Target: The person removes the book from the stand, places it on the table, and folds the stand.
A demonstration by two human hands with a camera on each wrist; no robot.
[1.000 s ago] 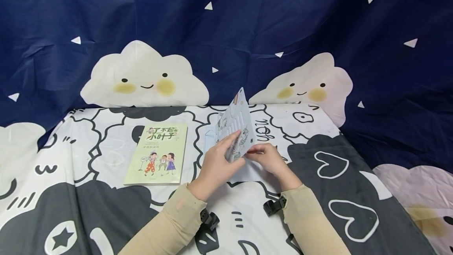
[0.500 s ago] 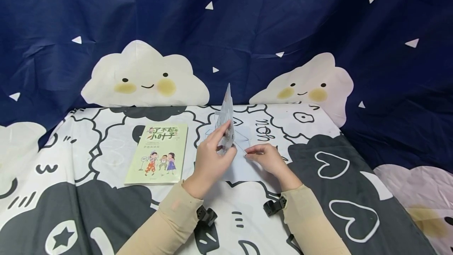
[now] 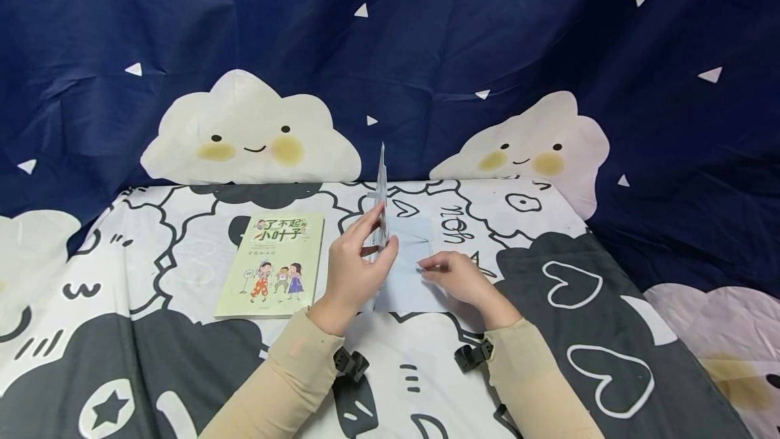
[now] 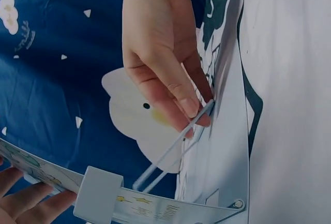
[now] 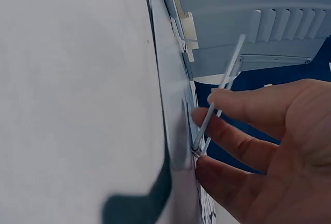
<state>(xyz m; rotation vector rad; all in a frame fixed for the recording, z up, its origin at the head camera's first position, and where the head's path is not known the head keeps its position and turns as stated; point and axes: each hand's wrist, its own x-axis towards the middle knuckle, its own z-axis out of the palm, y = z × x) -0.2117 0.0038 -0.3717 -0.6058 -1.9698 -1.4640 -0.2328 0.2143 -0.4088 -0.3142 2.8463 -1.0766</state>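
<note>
A light blue folding book stand with printed pictures stands half unfolded in front of me. Its upright panel (image 3: pixel 382 188) is seen nearly edge-on in the head view, and its flat base plate (image 3: pixel 408 293) lies on the cloth. My left hand (image 3: pixel 355 273) grips the upright panel between thumb and fingers. With thumb and fingertips my right hand (image 3: pixel 461 281) pinches the thin wire support leg (image 5: pixel 227 71) over the base. The left wrist view shows the wire's loop slanting from the panel's lower part to my right fingertips. A pale clip (image 4: pixel 99 194) sits on the panel edge.
A pale green book (image 3: pixel 268 266) with cartoon figures lies flat, left of the stand. Black-and-white patterned cloth (image 3: pixel 408 358) covers the table. A dark blue curtain (image 3: pixel 426 39) with clouds hangs behind the far edge.
My left hand has swung the printed panel leftwards, from leaning right to nearly upright. More of the base plate shows. The right hand has shifted only slightly.
</note>
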